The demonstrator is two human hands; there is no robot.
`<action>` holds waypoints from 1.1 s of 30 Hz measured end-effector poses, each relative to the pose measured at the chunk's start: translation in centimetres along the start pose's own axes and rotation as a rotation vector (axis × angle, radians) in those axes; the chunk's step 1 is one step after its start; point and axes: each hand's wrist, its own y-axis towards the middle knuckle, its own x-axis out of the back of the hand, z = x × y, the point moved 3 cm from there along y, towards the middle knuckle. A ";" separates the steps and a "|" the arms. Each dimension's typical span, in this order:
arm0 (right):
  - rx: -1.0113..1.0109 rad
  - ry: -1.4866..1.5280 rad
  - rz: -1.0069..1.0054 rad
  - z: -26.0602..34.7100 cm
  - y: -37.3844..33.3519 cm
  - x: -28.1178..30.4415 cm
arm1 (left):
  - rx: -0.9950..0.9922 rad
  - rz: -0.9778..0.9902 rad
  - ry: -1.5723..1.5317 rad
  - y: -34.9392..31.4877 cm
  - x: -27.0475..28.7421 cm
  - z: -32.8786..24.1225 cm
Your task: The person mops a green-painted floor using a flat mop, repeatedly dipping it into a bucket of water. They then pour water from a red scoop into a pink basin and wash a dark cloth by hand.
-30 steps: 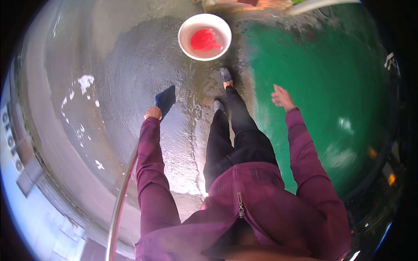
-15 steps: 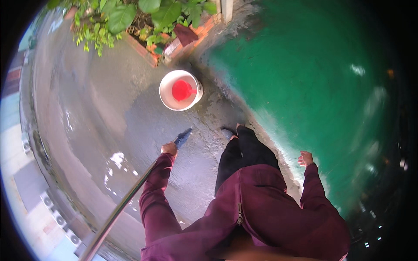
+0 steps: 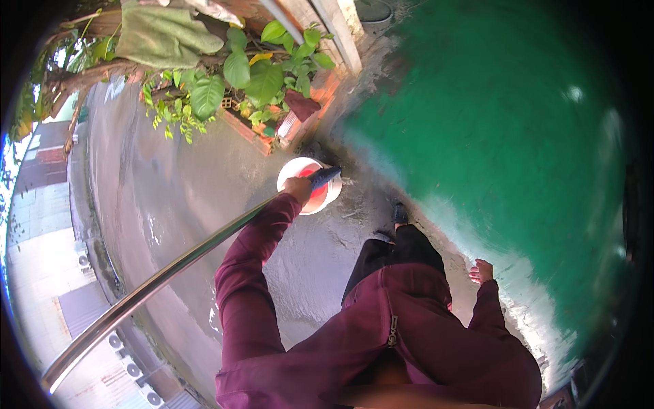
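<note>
My left hand [image 3: 298, 189] is closed around a long shiny metal pole [image 3: 170, 271] with a dark blue end piece. The blue end [image 3: 325, 176] points forward past my fingers, while the shaft slants back to the lower left. In this view hand and blue end overlap a white bucket [image 3: 328, 198] on the wet ground; whether they touch it I cannot tell. A red dipper [image 3: 317, 193] inside the bucket is partly hidden by my hand. At my right side my right hand [image 3: 482, 271] hangs with loosely bent fingers, nothing seen in it.
A brick-edged planter [image 3: 248, 131] with leafy plants lies ahead, a green cloth [image 3: 163, 37] hanging above it. Wet grey concrete [image 3: 197, 184] spreads left; a green floor [image 3: 490, 123] runs along the right. Several outdoor fan units [image 3: 133, 369] show at the lower left.
My left hand and the pole have moved forward and right, from behind the bucket to over it in the view. My feet have shifted, and more of the planter shows.
</note>
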 end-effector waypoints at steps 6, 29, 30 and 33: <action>0.033 0.147 -0.022 -1.9 0.4 -0.8 | 0.008 -0.048 0.089 12.7 2.5 -0.8; -0.330 0.475 -0.220 -9.1 -7.1 -19.1 | -0.199 0.085 0.084 52.3 0.5 -8.6; -0.339 0.479 -0.221 -9.1 -7.4 -19.4 | -0.245 0.079 0.143 53.6 0.6 -8.7; -0.359 0.490 -0.227 -8.8 -7.6 -20.3 | -0.278 0.072 0.251 57.3 1.2 -8.5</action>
